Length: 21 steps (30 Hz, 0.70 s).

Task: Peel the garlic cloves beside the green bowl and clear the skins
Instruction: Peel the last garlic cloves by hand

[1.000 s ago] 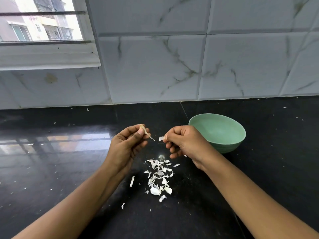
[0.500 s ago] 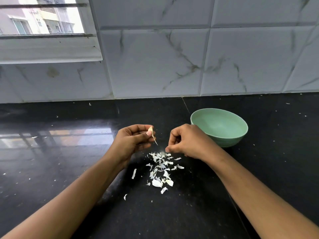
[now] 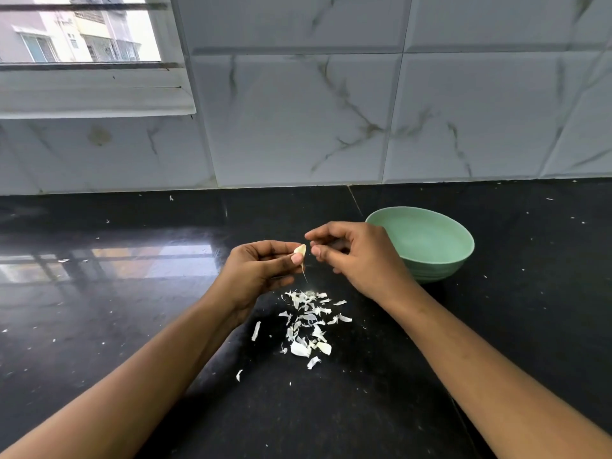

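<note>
- Your left hand (image 3: 261, 273) pinches the small pale cream garlic clove (image 3: 300, 250) between thumb tip and forefinger, with the other fingers curled loosely beneath; the pinch sits low on the clove, so its upper tip stands bare for the other hand to work on
- A thin straw-coloured strand of skin (image 3: 304, 274) hangs from the clove below your thumb, fixed at its upper end as far as I can judge, so this clove is not yet fully peeled
- Your right hand (image 3: 361, 260) is just beside the clove's tip, forefinger and thumb bent toward each other with a small gap between them and the remaining fingers curled in; I cannot tell whether they hold a flake of skin, as the spot is too small to read
- Both hands are raised off the surface directly above the scatter of white papery garlic skins (image 3: 309, 323), which looks deliberate: whatever comes loose should drop into one heap that is easier to clear
- That heap lies on the glossy black stone counter (image 3: 132, 326) between your forearms, with a few stray flakes on its left; the larger pale pieces at its near edge could be skin or clove, I cannot say which
- The round pale green bowl (image 3: 440, 270) stands upright just to the right of your right hand, near enough that a finished clove has only a short way to go; the part of its inside that shows holds nothing
- Clearing the skins is not yet begun
</note>
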Motion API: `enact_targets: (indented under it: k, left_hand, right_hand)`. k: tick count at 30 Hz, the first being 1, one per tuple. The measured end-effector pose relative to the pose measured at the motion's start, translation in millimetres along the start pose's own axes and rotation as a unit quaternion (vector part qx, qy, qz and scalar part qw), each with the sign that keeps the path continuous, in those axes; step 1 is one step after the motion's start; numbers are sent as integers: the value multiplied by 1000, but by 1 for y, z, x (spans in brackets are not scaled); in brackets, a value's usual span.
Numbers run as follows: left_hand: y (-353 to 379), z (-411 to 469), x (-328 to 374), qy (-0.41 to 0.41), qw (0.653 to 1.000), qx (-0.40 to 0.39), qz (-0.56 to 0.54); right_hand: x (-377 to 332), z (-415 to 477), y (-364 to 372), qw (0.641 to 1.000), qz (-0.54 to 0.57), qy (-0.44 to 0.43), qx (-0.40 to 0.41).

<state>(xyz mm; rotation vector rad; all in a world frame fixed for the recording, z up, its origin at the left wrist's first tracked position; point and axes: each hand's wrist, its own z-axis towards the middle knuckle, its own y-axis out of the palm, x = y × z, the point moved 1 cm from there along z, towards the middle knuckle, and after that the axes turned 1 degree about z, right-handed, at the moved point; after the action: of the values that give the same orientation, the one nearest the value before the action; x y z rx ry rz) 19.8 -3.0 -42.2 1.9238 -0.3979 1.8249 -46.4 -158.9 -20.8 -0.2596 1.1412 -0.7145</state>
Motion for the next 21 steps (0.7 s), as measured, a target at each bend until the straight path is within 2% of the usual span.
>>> enact_targets:
  k: [10, 17, 21]
  left_hand:
    - [6, -5, -2, 37, 999, -4, -7]
    - [7, -7, -1, 59, 998, 1, 1]
    - [7, -7, 1, 81, 996, 4, 25]
  right_hand:
    - [-2, -2, 4, 997, 18, -37, 68]
    - [-1, -2, 3, 996, -5, -52, 69]
    - [-2, -2, 3, 991, -59, -100, 61]
